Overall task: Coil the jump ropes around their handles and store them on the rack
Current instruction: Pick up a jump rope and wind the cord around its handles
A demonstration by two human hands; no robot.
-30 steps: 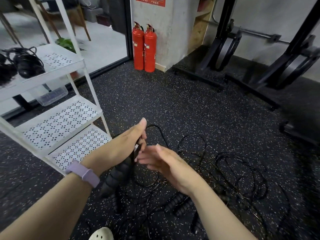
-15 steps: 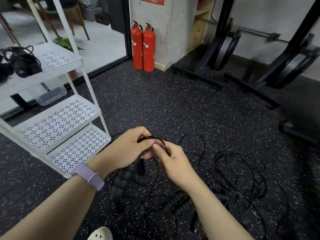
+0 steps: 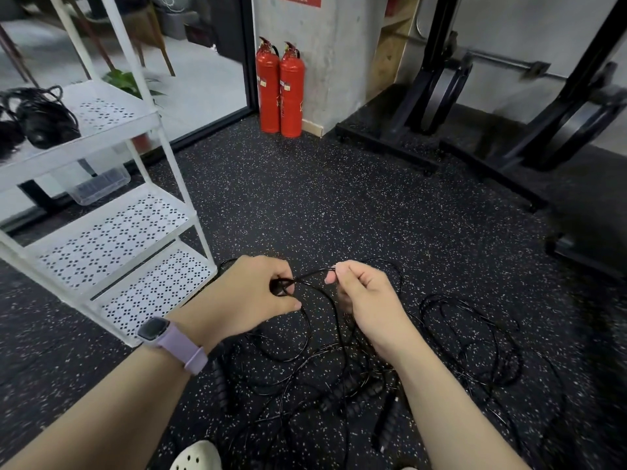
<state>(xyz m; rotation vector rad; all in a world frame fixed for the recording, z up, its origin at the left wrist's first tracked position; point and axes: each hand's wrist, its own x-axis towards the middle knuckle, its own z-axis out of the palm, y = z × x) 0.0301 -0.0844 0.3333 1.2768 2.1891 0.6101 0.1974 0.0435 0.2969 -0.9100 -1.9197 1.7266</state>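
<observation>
My left hand (image 3: 252,298) grips the black ribbed handles of a jump rope, whose tops show between thumb and fingers. My right hand (image 3: 364,298) pinches the thin black cord (image 3: 314,273) of that rope, drawn taut between both hands. Below them a tangle of black jump ropes (image 3: 471,347) with loose ribbed handles (image 3: 361,393) lies on the speckled floor. The white three-tier rack (image 3: 112,228) stands to the left. Coiled black ropes (image 3: 40,120) lie on its top shelf.
Two red fire extinguishers (image 3: 280,88) stand by a concrete pillar at the back. Black weight racks with plates (image 3: 444,93) fill the right side. A clear plastic box (image 3: 95,184) sits behind the rack. A white clog (image 3: 198,457) shows at the bottom edge.
My right hand went from open beside the handles to pinching the cord and pulled it out to the right. My left hand closed around the handles and rose slightly.
</observation>
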